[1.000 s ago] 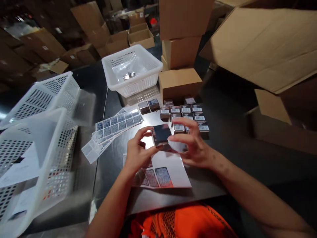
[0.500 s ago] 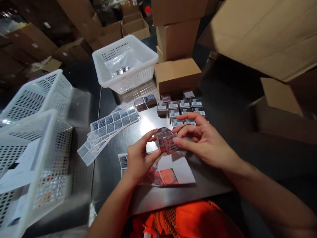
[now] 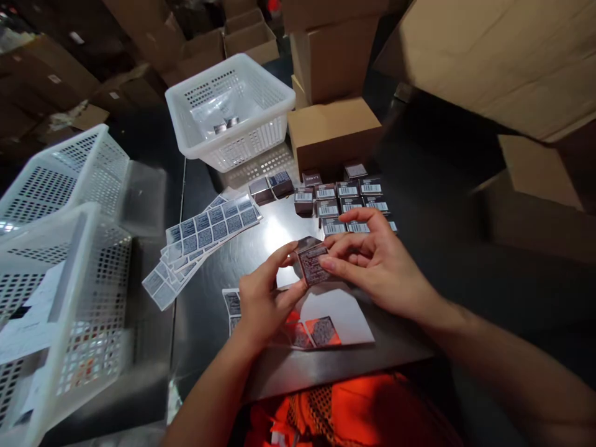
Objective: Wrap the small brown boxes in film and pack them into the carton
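Label sheets (image 3: 205,233) left of small boxes (image 3: 347,202)

Both forearms are stretched forward over the table (image 3: 223,298). The left hand (image 3: 263,298) and right hand (image 3: 382,264) are pinched together just above it, fingertips facing.

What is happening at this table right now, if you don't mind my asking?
A person holds a small dark box above the metal table with both hands: the left hand steadies it while the right hand presses on its labelled face. Under the hands lies a partly used label sheet. More label sheets are fanned out to the left, and a group of labelled boxes sits behind, near a white basket.
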`<control>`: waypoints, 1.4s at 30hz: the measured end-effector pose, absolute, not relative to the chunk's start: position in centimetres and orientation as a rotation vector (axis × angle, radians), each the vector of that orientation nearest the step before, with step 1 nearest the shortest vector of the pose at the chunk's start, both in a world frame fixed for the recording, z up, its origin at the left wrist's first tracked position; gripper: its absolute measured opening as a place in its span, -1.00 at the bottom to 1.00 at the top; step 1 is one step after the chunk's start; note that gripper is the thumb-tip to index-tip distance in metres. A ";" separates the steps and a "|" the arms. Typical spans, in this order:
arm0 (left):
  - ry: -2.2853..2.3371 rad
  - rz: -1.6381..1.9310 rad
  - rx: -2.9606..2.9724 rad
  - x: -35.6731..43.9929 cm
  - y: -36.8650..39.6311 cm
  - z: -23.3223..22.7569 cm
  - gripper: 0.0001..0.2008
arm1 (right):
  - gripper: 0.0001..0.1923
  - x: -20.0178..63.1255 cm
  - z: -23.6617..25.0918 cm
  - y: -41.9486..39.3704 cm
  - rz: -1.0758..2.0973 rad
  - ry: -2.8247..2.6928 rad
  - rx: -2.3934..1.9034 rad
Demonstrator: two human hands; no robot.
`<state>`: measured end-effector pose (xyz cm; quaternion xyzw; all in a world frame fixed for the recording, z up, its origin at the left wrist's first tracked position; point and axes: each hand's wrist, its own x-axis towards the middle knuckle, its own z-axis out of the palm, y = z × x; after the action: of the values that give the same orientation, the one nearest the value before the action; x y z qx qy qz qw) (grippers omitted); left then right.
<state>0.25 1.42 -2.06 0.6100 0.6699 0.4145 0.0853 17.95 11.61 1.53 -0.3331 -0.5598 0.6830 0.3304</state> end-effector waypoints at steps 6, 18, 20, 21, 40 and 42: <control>1.988 1.247 1.834 0.3 1.4 -2.1 -0.51 | -0.40 17.9 1.5 11.6 1.786 -1.457 -0.870; 1.979 1.281 1.819 0.4 1.4 -1.9 -0.51 | -0.42 17.8 1.4 11.4 1.733 -1.478 -0.891; 1.982 1.289 1.833 0.5 1.3 -2.0 -0.51 | -0.43 17.6 1.1 11.1 1.680 -1.481 -0.903; 1.983 1.291 1.847 0.5 1.3 -2.0 -0.51 | -0.43 17.5 1.0 11.1 1.645 -1.482 -0.913; 2.343 1.425 1.162 -1.0 2.7 -0.8 -0.42 | -0.82 17.8 -0.6 11.5 1.015 -2.405 -0.248; 2.343 1.444 1.132 -1.0 2.6 -0.8 -0.41 | -0.75 17.7 -0.7 11.6 1.047 -2.370 -0.271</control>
<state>-1.00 2.65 -0.79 0.3792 0.7847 0.4834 0.0827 17.69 11.65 -0.73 -0.1003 -0.8771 0.3876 0.2651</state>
